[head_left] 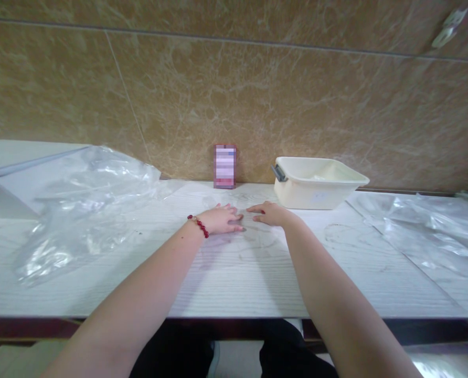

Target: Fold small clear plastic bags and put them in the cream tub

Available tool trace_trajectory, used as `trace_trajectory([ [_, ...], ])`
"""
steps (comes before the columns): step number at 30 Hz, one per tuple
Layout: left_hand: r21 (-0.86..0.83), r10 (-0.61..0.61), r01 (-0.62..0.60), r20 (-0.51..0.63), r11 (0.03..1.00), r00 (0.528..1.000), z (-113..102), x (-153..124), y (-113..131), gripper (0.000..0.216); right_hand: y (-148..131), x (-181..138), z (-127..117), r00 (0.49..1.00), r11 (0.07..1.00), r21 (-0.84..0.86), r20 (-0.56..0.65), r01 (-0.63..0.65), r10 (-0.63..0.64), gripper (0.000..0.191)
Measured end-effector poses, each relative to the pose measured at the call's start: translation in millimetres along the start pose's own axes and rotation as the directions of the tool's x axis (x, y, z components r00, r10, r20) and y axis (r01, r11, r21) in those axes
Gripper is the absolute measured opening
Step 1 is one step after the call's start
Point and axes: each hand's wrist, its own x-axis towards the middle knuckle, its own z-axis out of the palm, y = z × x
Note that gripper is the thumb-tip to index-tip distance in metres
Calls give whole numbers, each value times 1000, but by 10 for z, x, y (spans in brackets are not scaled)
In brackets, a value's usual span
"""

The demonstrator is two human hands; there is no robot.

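My left hand (220, 219), with a red bead bracelet (201, 226) at its wrist, is over the white wood-grain table (237, 283). Its fingers are spread and hold nothing I can see. Facing it across a small gap is my right hand (271, 214), palm down, with fingers stretched to the left and the thumb apart. Faint clear film seems to lie on the tabletop around the fingertips, but I cannot tell its shape. Just beyond the hands, a phone (225, 167) with a lit, blurred screen leans upright against the wall.
A cream plastic bin (316, 191) with a grey handle clip stands behind my right hand. Clear plastic bags (96, 205) lie at the left beside a white box (17, 178). More clear plastic (434, 226) covers the right side. A brown marbled wall (234, 94) closes off the back.
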Motion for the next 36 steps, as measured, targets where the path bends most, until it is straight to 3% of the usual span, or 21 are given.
trace_trajectory([
  [3,-13,7,-8,-123,1000,992,-120,-58,-111,40,-15,-15,-14,1000,1000,12,8,5,-5,41],
  [6,39,-25,39,-298,998,954,-296,-167,-217,36,-35,-29,-24,1000,1000,18,1,4,-4,40],
  [8,62,-21,46,-346,997,938,-417,-256,-232,34,-47,-33,-25,1000,1000,12,-10,-9,10,40],
  [10,65,0,22,-325,998,946,-503,-339,-194,29,-56,-34,-24,1000,1000,2,-24,-12,12,40],
  [12,34,66,-60,-231,998,971,-531,-405,-141,24,-64,-38,-26,999,1000,-3,-29,-16,16,41],
  [14,-25,129,-133,-109,991,986,-503,-452,-121,21,-72,-46,-33,999,1000,0,-28,-21,21,41],
  [16,-60,114,-118,-64,991,991,-445,-487,-158,20,-80,-55,-42,1000,1000,4,-20,-19,19,41],
  [20,-68,-27,18,-131,997,991,-352,-576,-329,22,-93,-60,-50,999,1000,-2,-32,-5,4,42],
  [27,-106,-80,65,-143,992,986,-351,-708,-462,22,-176,-79,-117,993,999,-36,-121,-12,8,41],
  [31,-104,-102,87,-151,991,983,-330,-707,-517,23,-345,-142,-223,985,998,-62,-169,11,-22,37],
  [36,-109,-119,104,-148,989,982,-311,-718,-582,24,-692,-451,-267,988,962,-262,-107,81,-112,29],
])
